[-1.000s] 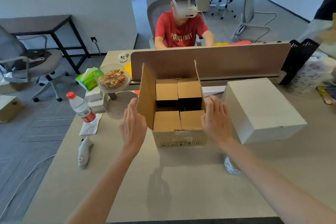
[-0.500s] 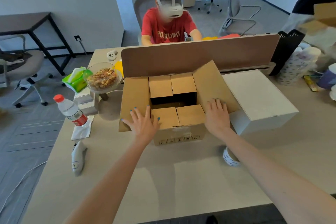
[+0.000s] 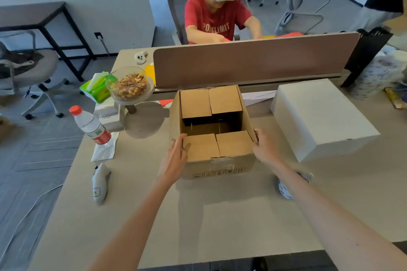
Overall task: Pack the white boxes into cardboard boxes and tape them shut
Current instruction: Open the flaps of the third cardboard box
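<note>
Step in hand, as judged: opening the cardboard box [image 3: 217, 165] for loading. It stood empty, with short flaps leaning inward at its far and near rims.

Left hand [image 3: 175, 158] lay on its near left corner, fingers straight along the wall and thumb on the near flap. Right hand [image 3: 265, 152] pressed its right wall. Those fingers were hidden, so the grip could not be told.

White box [image 3: 321, 116] sat right of it, apart and untouched. Tape roll [image 3: 284, 189] lay at its near right.

Half a second earlier the long side flaps were splayed flat under both palms. Now they appeared folded down outside, and the hands had drawn in to the walls.

Next move likely calls for both hands on the white box, with the inward flaps pushed clear.
</note>
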